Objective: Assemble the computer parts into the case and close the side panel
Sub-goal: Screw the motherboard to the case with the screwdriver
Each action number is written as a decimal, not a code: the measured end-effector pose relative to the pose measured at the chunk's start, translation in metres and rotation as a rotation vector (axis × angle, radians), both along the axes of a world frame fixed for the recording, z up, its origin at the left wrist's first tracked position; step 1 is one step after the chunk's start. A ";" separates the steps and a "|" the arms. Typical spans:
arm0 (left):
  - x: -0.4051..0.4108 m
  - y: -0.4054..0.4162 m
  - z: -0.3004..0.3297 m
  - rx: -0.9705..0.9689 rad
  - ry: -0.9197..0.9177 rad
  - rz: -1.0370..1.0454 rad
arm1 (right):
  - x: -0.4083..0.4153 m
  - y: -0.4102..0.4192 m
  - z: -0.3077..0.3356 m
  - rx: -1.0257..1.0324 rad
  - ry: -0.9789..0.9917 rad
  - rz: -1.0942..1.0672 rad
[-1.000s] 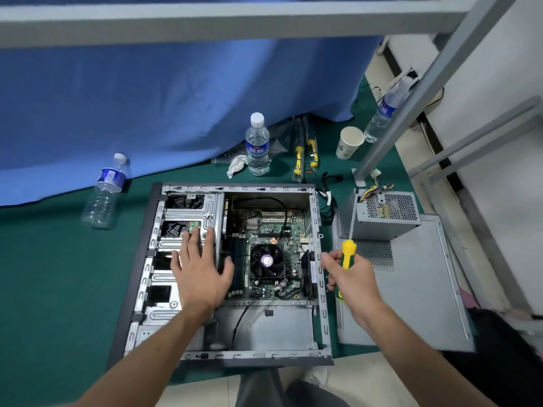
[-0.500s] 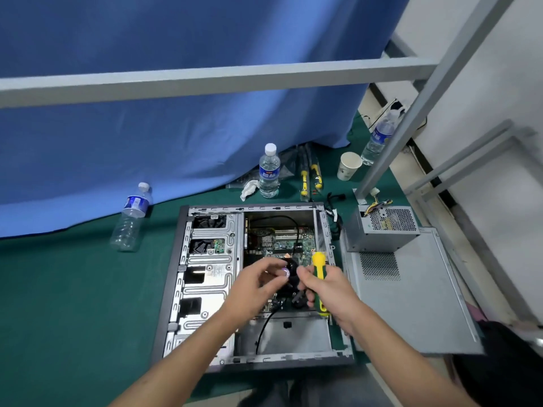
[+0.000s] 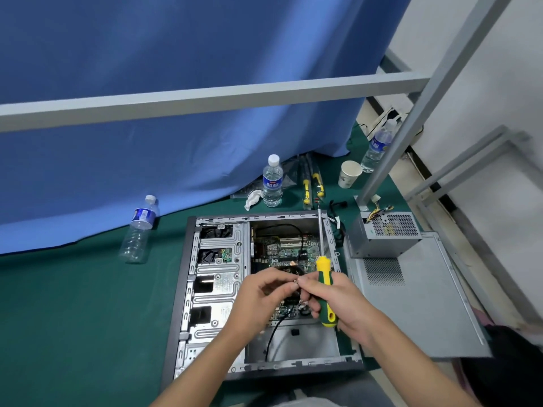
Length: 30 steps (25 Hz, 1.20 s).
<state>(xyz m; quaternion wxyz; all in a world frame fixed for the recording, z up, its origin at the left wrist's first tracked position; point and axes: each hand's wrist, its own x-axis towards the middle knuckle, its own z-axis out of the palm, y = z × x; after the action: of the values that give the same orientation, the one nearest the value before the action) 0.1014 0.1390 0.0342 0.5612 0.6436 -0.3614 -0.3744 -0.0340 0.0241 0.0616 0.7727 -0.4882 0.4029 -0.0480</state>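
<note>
- Right hand [image 3: 338,301] grips screwdriver [image 3: 324,289], shaft pointing away.
- Left hand [image 3: 261,292] fingertips meet right's, pinching something tiny, possibly a screw.
- Both over open case [image 3: 188,289].

We see the computer case [image 3: 188,292] lying open on the green mat [image 3: 73,304]. Above its motherboard [image 3: 282,248], the left hand [image 3: 258,301] and right hand [image 3: 338,301] meet fingertip to fingertip, pinching something too small to identify. The right hand also grips a screwdriver [image 3: 324,286]. Just right of the case lie the side panel [image 3: 417,304] and, on it, the power supply [image 3: 382,235].
</note>
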 end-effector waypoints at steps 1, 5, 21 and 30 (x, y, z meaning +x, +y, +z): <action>0.001 0.000 0.000 -0.002 -0.003 -0.003 | 0.000 -0.001 0.003 -0.012 0.010 0.000; 0.003 -0.003 0.004 -0.025 -0.041 -0.002 | 0.003 -0.004 0.010 -0.079 0.045 0.047; 0.043 0.016 0.008 -0.064 0.213 0.242 | -0.012 -0.040 0.004 -1.445 0.616 0.638; 0.045 0.017 0.009 -0.058 0.164 0.234 | -0.012 -0.039 0.001 -1.434 0.667 0.734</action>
<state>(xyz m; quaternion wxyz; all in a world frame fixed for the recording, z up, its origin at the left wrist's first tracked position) 0.1459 0.1562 0.0431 0.6471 0.6321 -0.2472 -0.3473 -0.0460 -0.0152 0.0623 0.0872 -0.9444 0.2983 0.1073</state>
